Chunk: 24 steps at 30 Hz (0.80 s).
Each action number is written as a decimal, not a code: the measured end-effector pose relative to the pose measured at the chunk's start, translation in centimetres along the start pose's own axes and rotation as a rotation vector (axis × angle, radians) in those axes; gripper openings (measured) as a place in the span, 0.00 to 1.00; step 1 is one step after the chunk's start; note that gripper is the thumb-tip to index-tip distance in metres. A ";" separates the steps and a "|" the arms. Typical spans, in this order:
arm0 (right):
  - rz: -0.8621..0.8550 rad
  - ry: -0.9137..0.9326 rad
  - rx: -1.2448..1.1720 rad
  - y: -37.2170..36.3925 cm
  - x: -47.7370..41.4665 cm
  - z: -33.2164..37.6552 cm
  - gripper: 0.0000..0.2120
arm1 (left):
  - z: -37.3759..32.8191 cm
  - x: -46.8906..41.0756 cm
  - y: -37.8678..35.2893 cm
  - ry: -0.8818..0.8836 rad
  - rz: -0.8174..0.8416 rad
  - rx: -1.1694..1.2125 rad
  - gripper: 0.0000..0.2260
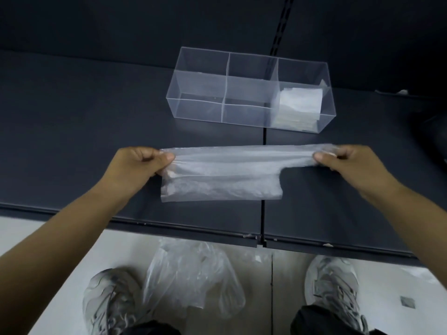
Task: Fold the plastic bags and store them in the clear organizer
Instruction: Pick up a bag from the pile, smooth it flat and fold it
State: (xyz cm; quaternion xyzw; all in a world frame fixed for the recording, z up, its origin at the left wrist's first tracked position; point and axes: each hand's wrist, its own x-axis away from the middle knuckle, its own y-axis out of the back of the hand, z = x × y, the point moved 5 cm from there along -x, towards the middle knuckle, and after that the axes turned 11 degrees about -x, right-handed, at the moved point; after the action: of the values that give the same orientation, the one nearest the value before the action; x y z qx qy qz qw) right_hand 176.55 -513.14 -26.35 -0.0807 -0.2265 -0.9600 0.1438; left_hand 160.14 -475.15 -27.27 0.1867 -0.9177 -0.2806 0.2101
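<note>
A thin translucent plastic bag [225, 172] is stretched flat just above the dark shelf, folded lengthwise into a long strip. My left hand [137, 164] pinches its left end and my right hand [343, 159] pinches its bunched right end. Behind it stands the clear organizer [200, 93] with several compartments. Its near right compartment holds a stack of folded bags [300, 105]. The other compartments look empty.
The dark shelf [72, 141] has a seam down its middle and a front edge near my knees. A pile of loose plastic bags [193, 274] lies on the pale floor between my two grey shoes. A dark object sits at the far right edge.
</note>
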 end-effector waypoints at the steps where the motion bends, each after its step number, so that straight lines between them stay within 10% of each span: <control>1: -0.042 -0.003 0.034 -0.2 -0.6 -0.3 0.08 | 0.3 -0.7 -0.3 0.007 -0.022 -0.045 0.09; 8: -0.159 0.034 0.175 -1.0 -1.9 -1.1 0.12 | -0.9 -1.1 -1.0 -0.056 -0.228 -0.426 0.10; 11: -0.177 0.049 0.256 -1.2 -2.0 -1.1 0.14 | -4.1 1.2 -1.7 -0.401 -0.472 -0.625 0.08; 14: -0.194 0.032 0.316 -1.3 -2.1 -1.0 0.15 | -5.8 3.0 -6.2 -0.627 -0.242 -0.675 0.17; 17: -0.205 -0.003 0.344 -1.5 -1.6 -0.4 0.11 | -3.5 2.7 -9.3 -0.495 0.005 -0.901 0.29; 21: -0.367 0.318 0.500 -3.9 1.0 3.8 0.13 | -1.7 2.3 -9.7 -0.447 -0.011 -1.061 0.36; 24: 0.009 0.569 0.466 -11.8 3.4 7.0 0.19 | -2.0 2.3 -9.8 -0.442 -0.013 -1.072 0.37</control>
State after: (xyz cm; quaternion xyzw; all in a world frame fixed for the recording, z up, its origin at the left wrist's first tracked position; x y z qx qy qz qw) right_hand 170.24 -500.67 -24.28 0.2236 -0.3897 -0.8659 0.2198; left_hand 161.33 -484.64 -30.94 -0.0033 -0.6683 -0.7399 0.0770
